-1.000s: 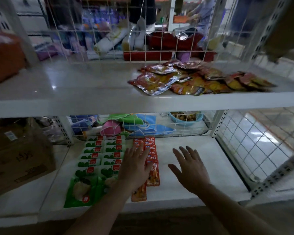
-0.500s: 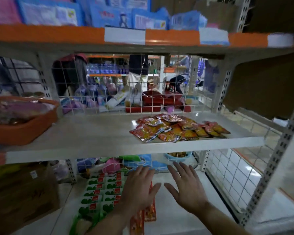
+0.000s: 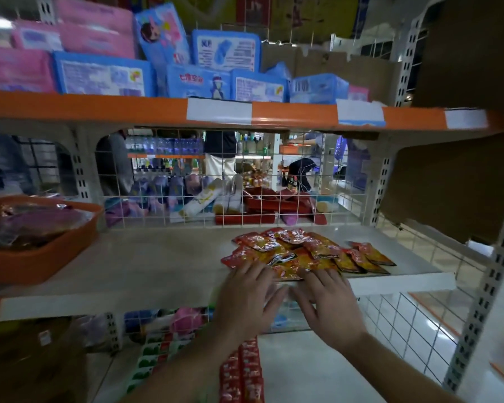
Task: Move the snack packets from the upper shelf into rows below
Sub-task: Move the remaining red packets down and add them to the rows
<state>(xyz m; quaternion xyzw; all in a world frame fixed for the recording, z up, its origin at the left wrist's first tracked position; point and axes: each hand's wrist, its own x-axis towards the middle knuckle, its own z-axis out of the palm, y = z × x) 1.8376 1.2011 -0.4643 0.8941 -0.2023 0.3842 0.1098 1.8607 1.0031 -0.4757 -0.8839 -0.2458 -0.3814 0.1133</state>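
Note:
A loose pile of red and yellow snack packets (image 3: 303, 253) lies on the right half of the white upper shelf (image 3: 146, 266). My left hand (image 3: 245, 301) and my right hand (image 3: 329, 303) are side by side at the shelf's front edge, fingers spread, fingertips just reaching the nearest packets; neither holds anything. On the lower shelf (image 3: 309, 370), under my left forearm, two rows of red packets (image 3: 242, 370) run towards me, with rows of green and white packets (image 3: 154, 356) to their left.
An orange basket (image 3: 35, 257) with wrapped goods stands at the upper shelf's left end. A wire grid (image 3: 216, 181) closes the back. Blue and pink packs fill the orange-edged top shelf (image 3: 99, 107). A perforated upright (image 3: 486, 292) and side mesh bound the right.
Both hands rose from above the lower shelf to the upper shelf's front edge, reaching the packet pile. The view tilted upward, bringing the top shelf into sight.

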